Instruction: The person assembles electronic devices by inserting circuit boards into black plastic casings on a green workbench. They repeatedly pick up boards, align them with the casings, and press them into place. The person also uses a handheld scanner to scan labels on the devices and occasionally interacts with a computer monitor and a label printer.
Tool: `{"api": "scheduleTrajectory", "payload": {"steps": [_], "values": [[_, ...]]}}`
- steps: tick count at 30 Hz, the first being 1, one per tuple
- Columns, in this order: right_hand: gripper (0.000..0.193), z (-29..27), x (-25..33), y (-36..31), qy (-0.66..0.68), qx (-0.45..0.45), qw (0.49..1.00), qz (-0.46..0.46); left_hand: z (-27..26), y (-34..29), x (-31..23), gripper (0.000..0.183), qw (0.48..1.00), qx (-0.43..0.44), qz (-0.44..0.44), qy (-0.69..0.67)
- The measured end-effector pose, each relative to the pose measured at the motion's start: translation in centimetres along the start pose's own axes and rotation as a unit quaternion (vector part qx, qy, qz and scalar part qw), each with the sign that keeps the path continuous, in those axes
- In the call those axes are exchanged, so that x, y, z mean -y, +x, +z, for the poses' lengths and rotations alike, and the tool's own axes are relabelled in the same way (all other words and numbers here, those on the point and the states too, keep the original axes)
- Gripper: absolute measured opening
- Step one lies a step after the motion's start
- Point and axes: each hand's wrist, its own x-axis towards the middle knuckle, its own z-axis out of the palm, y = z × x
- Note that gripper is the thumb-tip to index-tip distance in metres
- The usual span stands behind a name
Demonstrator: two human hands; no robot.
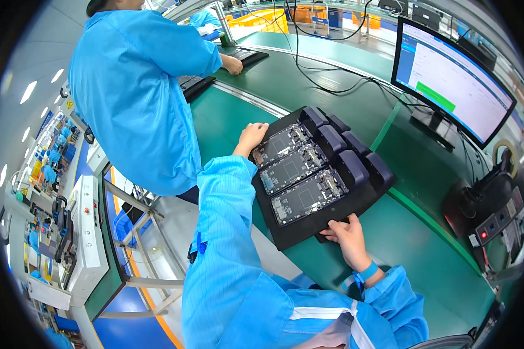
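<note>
Clamped the left hand point(252, 137) on the upper-left edge of the black tray point(286, 237) and the right hand point(348, 237) on its lower edge, just right of centre in the head view. Gripped opposite borders, probably for even support and for clearance from the circuit boards point(294, 168). Could not tell the hold beneath the tray, nor full contact with the green bench point(416, 247) below. Noted three circuit boards side by side in the tray, presumably for separation, with dark raised blocks point(353, 167) along their upper-right ends. Wore a blue wrist band point(368, 271) beside the right hand, possibly for static grounding. Located the monitor point(453, 81) at upper right, screen toward the bench, presumably for reading during handling. Observed, at upper left, a co-worker's hand point(232, 64) at the edge of a second tray point(253, 57).
</note>
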Motion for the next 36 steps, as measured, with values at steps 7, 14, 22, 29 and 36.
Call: {"api": "scheduleTrajectory", "payload": {"steps": [7, 14, 22, 29, 36], "values": [[0.029, 1.0, 0.3, 0.6, -0.032, -0.039, 0.992, -0.111, -5.3, 0.6, -1.0, 0.039, 0.99, 0.093, 0.105, -0.006], [0.033, -2.2, 6.4, -5.0, -0.039, -0.072, 0.984, -0.16, -12.1, -3.8, -8.6, 0.032, 0.989, 0.127, 0.074, -0.012], [0.047, -13.5, 9.5, -18.2, -0.033, -0.252, 0.954, -0.157, -7.3, -19.5, -18.5, 0.049, 0.891, 0.306, 0.106, -0.317], [0.046, -25.0, 5.3, -26.6, -0.122, -0.35, 0.923, -0.104, 3.6, -33.5, -21.2, 0.06, 0.849, 0.355, 0.114, -0.374], [0.038, -27.1, 0.3, -27.5, -0.176, -0.46, 0.856, -0.158, 1.6, -25.5, -21.6, 0.038, 0.923, 0.019, 0.377, -0.075]]}}
